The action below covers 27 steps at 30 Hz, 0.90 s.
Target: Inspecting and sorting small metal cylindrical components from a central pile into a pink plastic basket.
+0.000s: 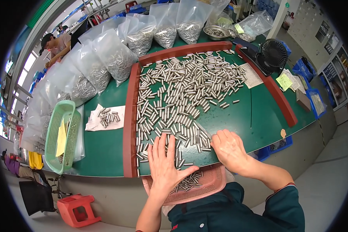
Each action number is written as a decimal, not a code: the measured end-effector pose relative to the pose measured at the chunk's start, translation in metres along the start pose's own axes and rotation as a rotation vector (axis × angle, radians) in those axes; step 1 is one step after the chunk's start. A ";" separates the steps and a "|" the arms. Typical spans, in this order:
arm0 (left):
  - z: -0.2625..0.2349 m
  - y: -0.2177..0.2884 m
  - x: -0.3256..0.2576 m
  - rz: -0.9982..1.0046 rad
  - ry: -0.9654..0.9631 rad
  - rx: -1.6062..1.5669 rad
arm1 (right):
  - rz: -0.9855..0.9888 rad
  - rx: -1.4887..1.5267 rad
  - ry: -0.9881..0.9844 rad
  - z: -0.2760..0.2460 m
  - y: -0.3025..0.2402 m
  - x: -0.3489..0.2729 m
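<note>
Many short, shiny metal pins (189, 85) lie spread over the green tabletop (235, 123). My left hand (164, 162) is open over the pins at the near edge, its fingers stretched and thumb out to the right. Beyond the right side of the near pins, my right hand (230, 149) is closed, knuckles up. A thin greyish see-through edge shows by its fingers, but I cannot make out what it holds. Below the table edge, a pink plastic basket (216, 185) sits against my lap with loose pins in it, partly hidden by my left hand.
Red-brown rails (131, 116) border the pins. Left stand a green basket (67, 162) and a cloth (120, 112) with pins. Bags of pins (116, 54) line the back. A black fan (272, 56) stands at right; a red stool (77, 208) is on the floor. Another person (60, 44) works far left.
</note>
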State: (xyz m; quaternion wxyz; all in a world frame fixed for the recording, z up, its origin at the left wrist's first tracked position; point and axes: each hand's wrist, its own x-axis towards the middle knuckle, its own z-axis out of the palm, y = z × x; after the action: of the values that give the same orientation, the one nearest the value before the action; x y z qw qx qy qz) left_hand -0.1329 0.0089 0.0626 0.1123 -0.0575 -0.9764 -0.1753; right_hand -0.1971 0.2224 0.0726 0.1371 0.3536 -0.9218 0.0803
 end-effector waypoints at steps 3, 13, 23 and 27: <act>-0.001 0.002 -0.003 0.054 0.025 -0.048 | -0.063 0.030 -0.053 -0.005 -0.015 -0.008; 0.004 -0.006 -0.055 0.185 0.147 -0.163 | -0.200 0.137 -0.146 -0.023 -0.044 -0.034; -0.006 -0.011 -0.072 0.224 0.258 -0.226 | 0.096 0.187 0.101 -0.060 0.017 -0.021; -0.001 -0.014 -0.067 0.229 0.274 -0.218 | 0.414 0.010 0.303 -0.038 0.079 -0.004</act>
State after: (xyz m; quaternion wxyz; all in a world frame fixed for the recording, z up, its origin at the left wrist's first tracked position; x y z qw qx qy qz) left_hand -0.0699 -0.0090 0.0427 0.2561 -0.1554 -0.9145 -0.2721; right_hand -0.2397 0.2921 0.1032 0.2527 0.1419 -0.9431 0.1632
